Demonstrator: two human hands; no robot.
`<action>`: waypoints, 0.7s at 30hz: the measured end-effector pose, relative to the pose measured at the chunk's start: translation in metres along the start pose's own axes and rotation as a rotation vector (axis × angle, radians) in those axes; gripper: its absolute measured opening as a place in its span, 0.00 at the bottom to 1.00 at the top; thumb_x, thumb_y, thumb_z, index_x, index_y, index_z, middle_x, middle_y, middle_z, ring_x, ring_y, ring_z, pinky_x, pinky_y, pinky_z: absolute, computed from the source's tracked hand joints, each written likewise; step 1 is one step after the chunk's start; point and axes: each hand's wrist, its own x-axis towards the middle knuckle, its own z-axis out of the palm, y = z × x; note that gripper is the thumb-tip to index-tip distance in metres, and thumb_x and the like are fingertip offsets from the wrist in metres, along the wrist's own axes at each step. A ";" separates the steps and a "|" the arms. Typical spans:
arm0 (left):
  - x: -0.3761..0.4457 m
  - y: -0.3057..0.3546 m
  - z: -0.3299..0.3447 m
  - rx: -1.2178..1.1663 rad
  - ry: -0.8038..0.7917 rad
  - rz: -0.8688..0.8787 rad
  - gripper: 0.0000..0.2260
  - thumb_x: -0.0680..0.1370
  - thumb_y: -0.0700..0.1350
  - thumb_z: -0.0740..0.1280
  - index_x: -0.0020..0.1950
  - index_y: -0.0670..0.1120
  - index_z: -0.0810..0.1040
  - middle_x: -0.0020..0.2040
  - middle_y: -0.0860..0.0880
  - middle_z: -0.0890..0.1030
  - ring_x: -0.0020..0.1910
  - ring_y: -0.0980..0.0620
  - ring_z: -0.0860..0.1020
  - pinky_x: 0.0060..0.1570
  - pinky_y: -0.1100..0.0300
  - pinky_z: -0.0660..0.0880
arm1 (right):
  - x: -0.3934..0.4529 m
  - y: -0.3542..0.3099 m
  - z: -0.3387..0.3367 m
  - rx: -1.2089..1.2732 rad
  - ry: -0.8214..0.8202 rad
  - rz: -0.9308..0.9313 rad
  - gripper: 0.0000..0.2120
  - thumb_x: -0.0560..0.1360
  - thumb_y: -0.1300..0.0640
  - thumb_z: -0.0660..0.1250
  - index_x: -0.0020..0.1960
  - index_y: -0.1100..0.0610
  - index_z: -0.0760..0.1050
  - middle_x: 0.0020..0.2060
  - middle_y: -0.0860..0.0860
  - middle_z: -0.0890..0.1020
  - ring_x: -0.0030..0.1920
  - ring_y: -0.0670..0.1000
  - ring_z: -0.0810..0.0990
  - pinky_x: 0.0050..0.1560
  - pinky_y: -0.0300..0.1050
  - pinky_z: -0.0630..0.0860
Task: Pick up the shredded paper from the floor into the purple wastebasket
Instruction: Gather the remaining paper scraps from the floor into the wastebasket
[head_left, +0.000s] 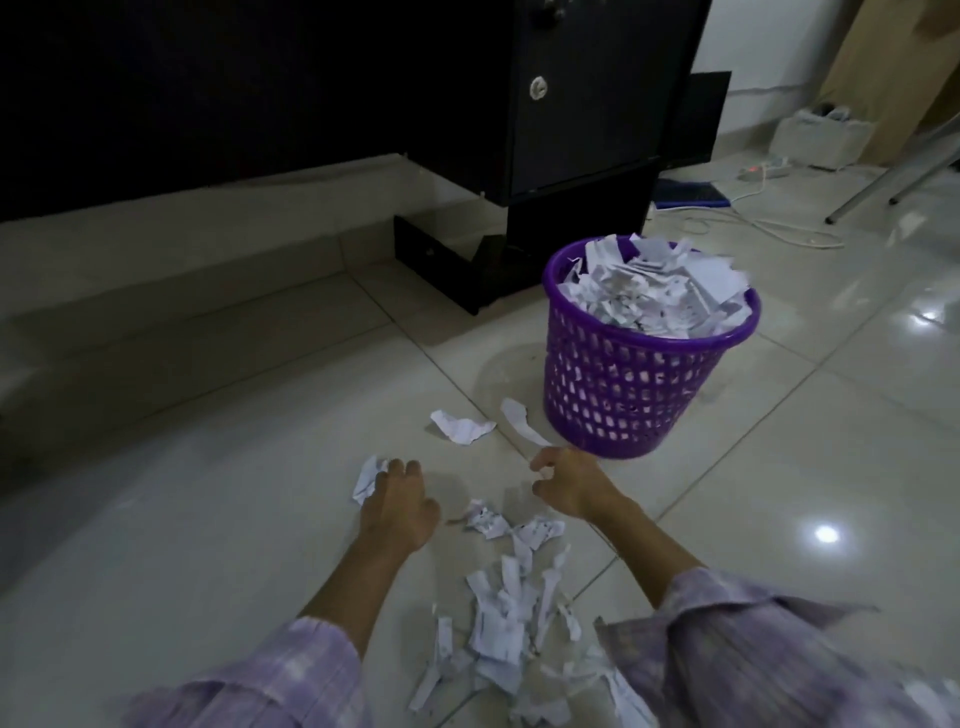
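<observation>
Purple wastebasket (634, 384): plastic lattice, standing upright on the floor tiles, far right of the hands, and it's heaped above the rim with torn white paper.
Floor (208, 467): pale glossy tiles, lamp glare on the right side.
Shredded paper (506, 618): the main pile lies near, between the two forearms, strips tangled together.
Stray scraps: one crumpled piece (462, 425) and one long strip (522, 420) lie just short of the basket's base, apart from the pile.
Left hand (397, 506): down at the floor, fingers curled onto a crumpled white scrap (368, 480) at its far left edge; the grip looks closed on that scrap.
Right hand (569, 486): low beside the basket's near side, fingers curled in, a sliver of white showing between them; it's pinching a bit of paper.
Sleeves: lilac checked cloth on both arms, pushed up the forearms.
Cabinet (571, 104): black, far behind the basket, pale round knob on its door.
Cable (753, 218): white, trailing across the far right tiles.
</observation>
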 end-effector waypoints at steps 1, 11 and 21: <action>0.004 -0.007 0.003 -0.025 -0.012 -0.031 0.19 0.78 0.47 0.61 0.67 0.41 0.68 0.69 0.42 0.67 0.69 0.44 0.65 0.68 0.55 0.64 | 0.010 -0.001 0.003 -0.029 0.012 0.002 0.19 0.76 0.55 0.65 0.67 0.54 0.72 0.67 0.55 0.71 0.66 0.54 0.70 0.66 0.46 0.70; 0.058 -0.055 0.025 -0.095 -0.028 -0.159 0.27 0.79 0.49 0.63 0.75 0.47 0.57 0.71 0.43 0.63 0.69 0.44 0.65 0.62 0.52 0.69 | 0.126 -0.037 0.029 -0.001 0.124 0.008 0.35 0.74 0.42 0.65 0.76 0.53 0.58 0.75 0.54 0.59 0.74 0.58 0.59 0.72 0.56 0.63; 0.067 -0.070 0.037 -0.137 0.051 -0.106 0.26 0.77 0.48 0.66 0.73 0.48 0.62 0.69 0.45 0.69 0.67 0.45 0.66 0.63 0.55 0.68 | 0.115 -0.069 0.074 -0.284 0.058 -0.427 0.19 0.82 0.53 0.54 0.70 0.51 0.71 0.70 0.55 0.70 0.70 0.54 0.67 0.69 0.43 0.61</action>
